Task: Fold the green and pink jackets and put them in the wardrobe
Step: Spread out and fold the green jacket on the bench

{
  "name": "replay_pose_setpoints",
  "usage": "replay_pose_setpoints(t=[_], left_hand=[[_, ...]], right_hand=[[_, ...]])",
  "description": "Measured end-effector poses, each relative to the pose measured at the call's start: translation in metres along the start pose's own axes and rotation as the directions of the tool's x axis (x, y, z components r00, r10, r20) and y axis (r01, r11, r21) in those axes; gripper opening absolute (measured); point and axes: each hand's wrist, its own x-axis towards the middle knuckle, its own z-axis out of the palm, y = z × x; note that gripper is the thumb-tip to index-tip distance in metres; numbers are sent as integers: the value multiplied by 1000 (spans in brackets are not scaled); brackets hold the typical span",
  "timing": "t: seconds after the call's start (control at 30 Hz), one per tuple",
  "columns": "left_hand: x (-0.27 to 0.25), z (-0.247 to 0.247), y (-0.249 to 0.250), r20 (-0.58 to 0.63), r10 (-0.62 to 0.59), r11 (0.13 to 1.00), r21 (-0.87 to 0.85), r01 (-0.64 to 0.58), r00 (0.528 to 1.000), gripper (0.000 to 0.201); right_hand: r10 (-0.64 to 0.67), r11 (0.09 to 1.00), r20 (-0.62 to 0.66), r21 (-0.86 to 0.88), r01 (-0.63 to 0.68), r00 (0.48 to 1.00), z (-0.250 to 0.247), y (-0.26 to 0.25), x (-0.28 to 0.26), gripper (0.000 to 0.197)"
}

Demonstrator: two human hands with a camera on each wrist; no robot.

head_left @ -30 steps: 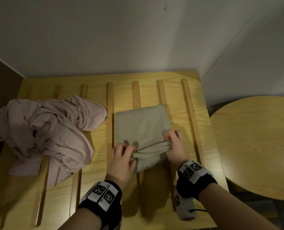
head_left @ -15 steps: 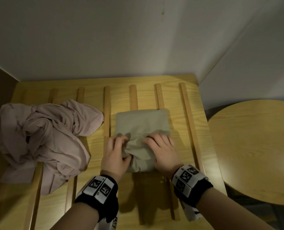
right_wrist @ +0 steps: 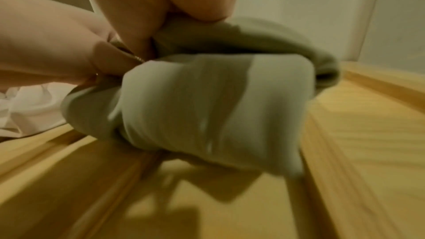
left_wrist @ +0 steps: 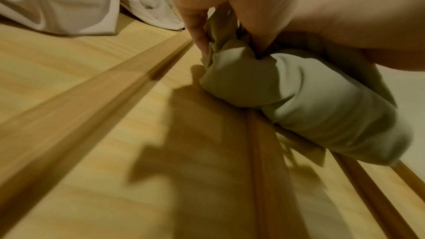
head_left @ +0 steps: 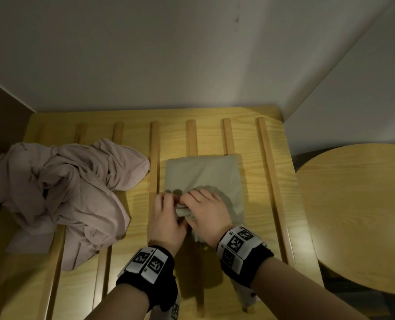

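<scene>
Green jacket [head_left: 203,174]: our left hand [head_left: 165,218] and right hand [head_left: 206,213] clamp its near edge mid-fold; next, we roll it forward.

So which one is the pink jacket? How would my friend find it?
Find the slatted wooden platform against the wall. On its left side lies the pink jacket, a loose crumpled heap. Unlike the green jacket beside it, it isn't folded, and no hands touch it.

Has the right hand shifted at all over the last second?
Yes. The right hand has slid leftward across the green jacket, away from the slat on its right, to meet the left hand.
</scene>
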Motion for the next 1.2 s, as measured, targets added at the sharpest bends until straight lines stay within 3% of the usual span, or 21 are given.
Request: replay_pose_setpoints(t=[0.2, 0.37, 0.43, 0.53, 0.6, 0.73, 0.87, 0.97, 1.07, 1.2], left_hand=[[10, 3, -1, -105, -88, 983, -171, 69, 991, 31], [13, 12, 2, -126, -259, 951, -205, 230, 958, 27], [15, 13, 2, -83, -375, 913, -204, 353, 923, 24], [17, 10, 1, 45, -509, 832, -231, 504, 860, 29], [16, 6, 1, 83, -465, 834, -293, 467, 881, 31], [1, -4, -2, 78, -230, 821, -519, 237, 970, 30], [-10, -7, -9, 70, -100, 828, -547, 122, 993, 25], [-5, -4, -7, 79, -119, 870, -471, 143, 990, 22], [3, 3, 1, 31, -152, 921, -358, 153, 988, 23], [13, 8, 12, 3, -280, 906, -329, 266, 960, 19]], right_hand=[[-59, 994, -11, 95, 60, 998, 0, 3, -13, 39], [-128, 992, -190, -8, 128, 974, 2, 15, -22, 35], [-158, 987, -211, -77, 145, 965, 5, 20, -24, 35], [-94, 991, -189, -113, 73, 977, 9, 21, -23, 29], [7, 998, -163, -59, -16, 987, 13, 21, -20, 23], [211, 977, -67, 51, -208, 975, 25, 24, -10, 26], [330, 941, -105, 109, -319, 938, 30, 20, 1, 25], [341, 934, -123, 159, -321, 932, 30, 18, 2, 25], [269, 958, -107, 133, -255, 957, 30, 19, -1, 15], [177, 984, -140, 53, -171, 974, 25, 17, -6, 22]])
